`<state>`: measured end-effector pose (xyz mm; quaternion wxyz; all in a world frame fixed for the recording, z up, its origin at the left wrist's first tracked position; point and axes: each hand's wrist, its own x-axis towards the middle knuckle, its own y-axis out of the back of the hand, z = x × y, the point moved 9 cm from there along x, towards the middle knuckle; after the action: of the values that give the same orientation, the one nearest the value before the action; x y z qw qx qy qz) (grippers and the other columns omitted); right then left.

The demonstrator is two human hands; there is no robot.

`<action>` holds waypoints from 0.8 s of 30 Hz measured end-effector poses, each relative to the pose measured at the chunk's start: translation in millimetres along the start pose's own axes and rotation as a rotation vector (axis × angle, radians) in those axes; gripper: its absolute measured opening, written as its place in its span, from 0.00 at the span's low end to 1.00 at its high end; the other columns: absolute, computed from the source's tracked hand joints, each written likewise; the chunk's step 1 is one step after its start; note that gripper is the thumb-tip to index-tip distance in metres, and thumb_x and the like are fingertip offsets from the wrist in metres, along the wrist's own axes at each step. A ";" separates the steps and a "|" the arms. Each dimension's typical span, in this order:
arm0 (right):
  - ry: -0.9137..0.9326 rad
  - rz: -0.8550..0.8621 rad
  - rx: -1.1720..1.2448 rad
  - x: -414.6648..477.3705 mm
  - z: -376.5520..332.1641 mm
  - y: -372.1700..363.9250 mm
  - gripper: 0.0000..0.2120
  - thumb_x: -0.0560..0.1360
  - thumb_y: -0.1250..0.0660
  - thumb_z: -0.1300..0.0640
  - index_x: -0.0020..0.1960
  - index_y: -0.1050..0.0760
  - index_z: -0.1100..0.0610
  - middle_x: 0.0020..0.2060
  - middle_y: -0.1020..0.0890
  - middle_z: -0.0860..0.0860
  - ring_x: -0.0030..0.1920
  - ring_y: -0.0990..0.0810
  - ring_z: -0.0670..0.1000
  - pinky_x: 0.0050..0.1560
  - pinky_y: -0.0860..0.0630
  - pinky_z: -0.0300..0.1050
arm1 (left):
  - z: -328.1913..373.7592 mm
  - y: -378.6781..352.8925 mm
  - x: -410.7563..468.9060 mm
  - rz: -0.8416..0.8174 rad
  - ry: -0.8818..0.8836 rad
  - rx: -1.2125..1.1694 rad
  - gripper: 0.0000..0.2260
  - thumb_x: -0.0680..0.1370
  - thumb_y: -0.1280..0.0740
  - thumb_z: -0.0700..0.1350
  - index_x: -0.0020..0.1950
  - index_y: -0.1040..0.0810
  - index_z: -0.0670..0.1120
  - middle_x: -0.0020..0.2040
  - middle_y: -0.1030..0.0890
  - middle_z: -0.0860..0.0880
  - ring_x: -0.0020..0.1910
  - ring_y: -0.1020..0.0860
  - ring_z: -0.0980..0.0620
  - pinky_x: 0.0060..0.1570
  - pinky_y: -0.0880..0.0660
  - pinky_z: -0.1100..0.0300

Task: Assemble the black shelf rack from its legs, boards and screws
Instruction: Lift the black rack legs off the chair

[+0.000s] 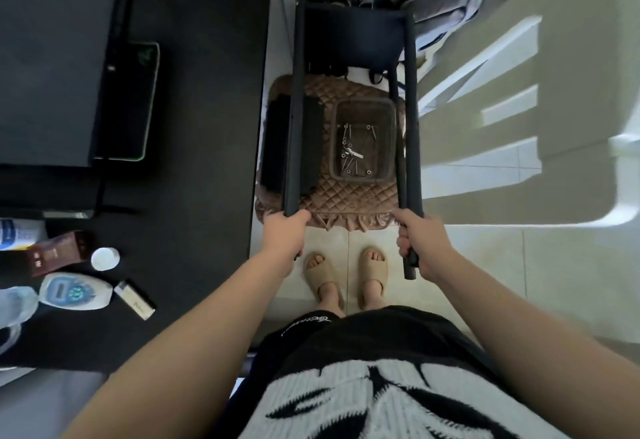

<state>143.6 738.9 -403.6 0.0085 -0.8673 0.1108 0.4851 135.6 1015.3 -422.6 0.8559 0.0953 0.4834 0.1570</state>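
Note:
The part-built black shelf rack [353, 36] stretches away from me over a stool, one board fixed between its legs at the far end. My left hand [282, 236] grips the near end of the left leg [296, 120]. My right hand [420, 243] grips the near end of the right legs [412, 120], whose tips poke out below my fist. Under the rack, a brown tray [362, 142] holds several screws and washers [353, 154]. Two loose black boards [311, 147] lie on the quilted cushion [346, 199] beside the tray.
A black desk [201, 161] with a laptop, bottles, a thermometer and a lighter runs along my left. A white plastic chair [519, 75] stands at the right. My feet in beige slippers [346, 279] are on the tiled floor just below the cushion.

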 end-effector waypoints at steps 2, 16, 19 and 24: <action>0.031 0.001 -0.002 -17.5 -3.1 6.4 0.08 0.80 0.32 0.57 0.46 0.31 0.56 0.25 0.36 0.48 0.23 0.39 0.47 0.20 0.38 0.40 | -1.2 5.7 -18.2 0.003 -0.018 -0.001 0.08 0.76 0.33 0.48 0.47 0.28 0.44 0.32 0.29 0.47 0.26 0.32 0.51 0.21 0.36 0.64; 0.402 -0.043 -0.002 -143.8 -82.8 15.0 0.15 0.81 0.34 0.57 0.39 0.36 0.54 0.24 0.36 0.47 0.23 0.39 0.48 0.22 0.38 0.41 | 66.6 22.1 -158.3 -0.057 -0.333 -0.251 0.15 0.77 0.32 0.47 0.33 0.33 0.49 0.25 0.33 0.51 0.22 0.35 0.55 0.20 0.36 0.63; 0.537 -0.035 -0.005 -173.7 -107.1 17.5 0.15 0.80 0.33 0.57 0.39 0.37 0.55 0.23 0.36 0.49 0.22 0.38 0.49 0.22 0.38 0.42 | 85.0 28.9 -183.6 -0.082 -0.440 -0.302 0.18 0.77 0.32 0.47 0.30 0.35 0.50 0.25 0.34 0.51 0.22 0.36 0.54 0.21 0.35 0.60; 0.749 -0.020 0.051 -220.4 -141.8 24.4 0.17 0.80 0.32 0.57 0.36 0.36 0.54 0.23 0.36 0.50 0.22 0.38 0.50 0.24 0.40 0.44 | 123.3 42.3 -213.8 -0.088 -0.610 -0.377 0.17 0.75 0.32 0.49 0.32 0.37 0.49 0.26 0.37 0.49 0.23 0.38 0.53 0.21 0.37 0.60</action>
<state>146.6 738.3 -140.5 -0.0063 -0.9852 0.1100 0.1313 130.5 976.2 -175.3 0.9692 -0.0428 0.1720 0.1709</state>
